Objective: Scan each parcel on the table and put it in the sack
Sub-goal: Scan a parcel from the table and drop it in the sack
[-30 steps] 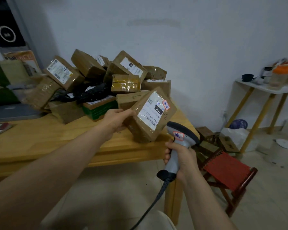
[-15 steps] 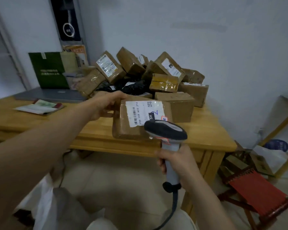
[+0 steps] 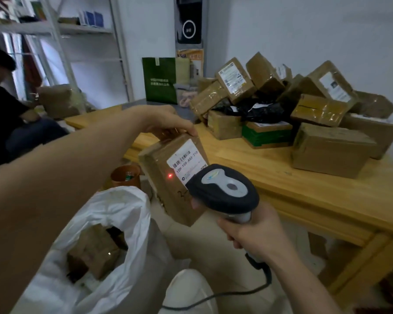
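Observation:
My left hand grips the top of a brown cardboard parcel with a white barcode label, held upright off the table's edge above the floor. A red scanner dot sits on its face beside the label. My right hand is closed around the handle of a grey and black barcode scanner, whose head points at the parcel from close by. An open white sack stands on the floor below left of the parcel, with brown parcels inside. A pile of several taped parcels lies on the wooden table.
A green paper bag stands at the table's far end. An orange pot sits on the floor beyond the sack. A person in dark clothes sits at the left. Metal shelving stands behind. The scanner cable trails over my lap.
My view has swung left and down, bringing the sack into sight. The parcel has moved off the table toward the sack and turned upright; the scanner has stayed close to its label.

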Action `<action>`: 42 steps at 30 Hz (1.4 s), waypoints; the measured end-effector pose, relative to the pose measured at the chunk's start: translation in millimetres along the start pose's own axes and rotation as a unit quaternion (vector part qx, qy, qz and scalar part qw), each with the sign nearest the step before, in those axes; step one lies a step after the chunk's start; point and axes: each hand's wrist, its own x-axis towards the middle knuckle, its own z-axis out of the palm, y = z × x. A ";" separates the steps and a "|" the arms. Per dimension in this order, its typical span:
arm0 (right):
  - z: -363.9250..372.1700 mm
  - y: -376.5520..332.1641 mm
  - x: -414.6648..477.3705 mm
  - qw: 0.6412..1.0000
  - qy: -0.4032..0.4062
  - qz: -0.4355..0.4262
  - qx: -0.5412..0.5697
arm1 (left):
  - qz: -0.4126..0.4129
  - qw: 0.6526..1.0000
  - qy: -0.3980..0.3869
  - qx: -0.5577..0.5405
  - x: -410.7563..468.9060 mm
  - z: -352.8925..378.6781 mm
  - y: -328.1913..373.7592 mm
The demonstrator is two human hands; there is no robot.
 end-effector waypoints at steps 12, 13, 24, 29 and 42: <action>10.8 -12.7 5.0 0.996 -0.015 -0.048 -0.069 | -0.031 0.999 0.012 -0.029 2.3 -6.6 -31.3; 11.3 -12.9 5.6 0.996 -0.017 -0.052 -0.070 | -0.031 0.999 0.012 -0.030 2.4 -7.0 -32.4; 16.0 -17.7 8.5 0.994 -0.026 -0.060 -0.082 | -0.036 0.998 0.021 -0.041 -2.2 -10.0 -42.0; 18.9 -18.3 7.9 0.996 -0.038 -0.056 -0.060 | -0.040 0.998 0.014 -0.048 1.3 -12.8 -49.7; 66.6 39.9 55.5 0.877 0.037 0.222 0.425 | -0.081 0.927 0.014 -0.366 -32.4 19.9 -170.7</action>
